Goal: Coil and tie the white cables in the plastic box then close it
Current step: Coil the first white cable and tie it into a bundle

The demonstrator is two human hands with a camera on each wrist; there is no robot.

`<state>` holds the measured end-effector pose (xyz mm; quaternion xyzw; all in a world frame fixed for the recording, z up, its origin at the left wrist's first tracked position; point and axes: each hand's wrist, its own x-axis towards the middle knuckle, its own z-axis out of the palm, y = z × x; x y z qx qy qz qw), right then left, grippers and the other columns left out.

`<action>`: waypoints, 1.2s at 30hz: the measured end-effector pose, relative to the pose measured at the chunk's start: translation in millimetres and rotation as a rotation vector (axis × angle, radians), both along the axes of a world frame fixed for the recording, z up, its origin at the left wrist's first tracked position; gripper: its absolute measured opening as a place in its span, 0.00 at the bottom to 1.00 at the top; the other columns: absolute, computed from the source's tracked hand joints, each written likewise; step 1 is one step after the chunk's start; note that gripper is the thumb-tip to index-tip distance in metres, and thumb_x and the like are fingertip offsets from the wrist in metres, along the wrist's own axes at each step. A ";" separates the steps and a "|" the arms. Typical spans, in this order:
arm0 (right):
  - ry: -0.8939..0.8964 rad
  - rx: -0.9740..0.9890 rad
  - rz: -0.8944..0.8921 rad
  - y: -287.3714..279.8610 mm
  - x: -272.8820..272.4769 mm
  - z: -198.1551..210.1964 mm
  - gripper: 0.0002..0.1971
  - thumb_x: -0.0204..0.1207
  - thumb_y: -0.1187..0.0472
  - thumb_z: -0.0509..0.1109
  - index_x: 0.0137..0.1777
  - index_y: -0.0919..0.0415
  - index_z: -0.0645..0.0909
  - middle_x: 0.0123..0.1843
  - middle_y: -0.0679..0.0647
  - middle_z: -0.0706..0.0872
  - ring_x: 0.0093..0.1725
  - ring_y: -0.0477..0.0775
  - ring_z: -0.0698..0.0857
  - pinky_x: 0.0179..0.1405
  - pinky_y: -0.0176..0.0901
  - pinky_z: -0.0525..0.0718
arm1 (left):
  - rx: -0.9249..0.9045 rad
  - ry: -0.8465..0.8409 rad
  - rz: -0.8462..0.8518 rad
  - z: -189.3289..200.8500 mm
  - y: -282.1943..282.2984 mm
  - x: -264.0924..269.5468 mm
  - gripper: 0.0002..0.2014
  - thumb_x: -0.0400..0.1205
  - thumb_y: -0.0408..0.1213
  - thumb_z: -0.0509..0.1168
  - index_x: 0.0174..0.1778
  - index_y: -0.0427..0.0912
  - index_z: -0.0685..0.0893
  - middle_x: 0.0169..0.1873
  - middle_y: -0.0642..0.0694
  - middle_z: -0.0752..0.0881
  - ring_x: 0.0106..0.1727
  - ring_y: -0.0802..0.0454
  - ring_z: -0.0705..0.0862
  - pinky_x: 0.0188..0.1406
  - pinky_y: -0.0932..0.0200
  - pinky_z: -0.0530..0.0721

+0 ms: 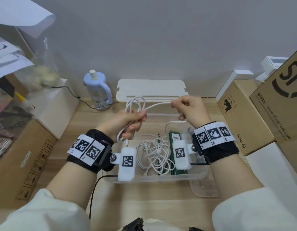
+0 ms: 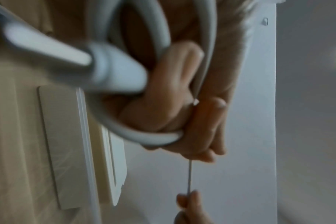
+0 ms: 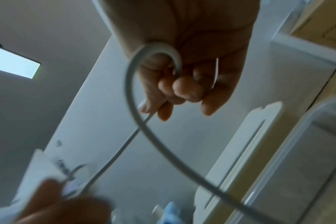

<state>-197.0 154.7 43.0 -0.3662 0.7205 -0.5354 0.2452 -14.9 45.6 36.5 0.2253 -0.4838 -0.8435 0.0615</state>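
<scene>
My left hand (image 1: 136,120) grips a partly coiled white cable (image 1: 136,101) above the clear plastic box (image 1: 201,176); loops stick up behind the fingers and the plug end hangs below the palm. From the coil a straight stretch of the same cable runs right to my right hand (image 1: 184,105), which pinches it; the tail then drops into the box. In the left wrist view the coil (image 2: 144,136) wraps round my curled fingers (image 2: 207,125). In the right wrist view the cable (image 3: 155,50) loops past my closed fingers (image 3: 182,89). A tangle of loose white cables (image 1: 154,154) lies in the box.
The white lid (image 1: 151,90) lies flat behind the box. A green packet (image 1: 175,139) stands in the box. A blue bottle (image 1: 96,87) is at the back left. Cardboard boxes (image 1: 244,114) crowd both sides of the wooden table (image 1: 77,120).
</scene>
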 end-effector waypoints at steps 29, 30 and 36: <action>-0.440 -0.002 0.154 -17.7 45.8 0.0 0.16 0.84 0.52 0.53 0.36 0.56 0.70 0.16 0.45 0.63 0.11 0.41 0.59 0.12 0.28 0.63 | -0.063 -0.009 0.193 -8.2 7.1 -18.5 0.15 0.83 0.51 0.55 0.40 0.42 0.74 0.14 0.54 0.63 0.11 0.61 0.59 0.10 0.72 0.61; -0.404 0.028 0.141 -19.3 45.7 0.3 0.17 0.84 0.51 0.54 0.34 0.56 0.69 0.17 0.46 0.63 0.11 0.41 0.57 0.12 0.27 0.58 | -0.069 -0.027 0.161 -7.2 8.1 -18.7 0.17 0.79 0.55 0.57 0.41 0.42 0.75 0.15 0.54 0.63 0.11 0.62 0.58 0.10 0.72 0.61; -0.256 0.241 0.208 -22.4 59.7 5.6 0.25 0.83 0.52 0.53 0.23 0.58 0.65 0.11 0.46 0.67 0.07 0.40 0.59 0.11 0.24 0.53 | -0.179 0.022 0.139 -7.2 15.1 -25.8 0.18 0.74 0.53 0.62 0.44 0.41 0.83 0.21 0.49 0.75 0.14 0.60 0.62 0.13 0.67 0.62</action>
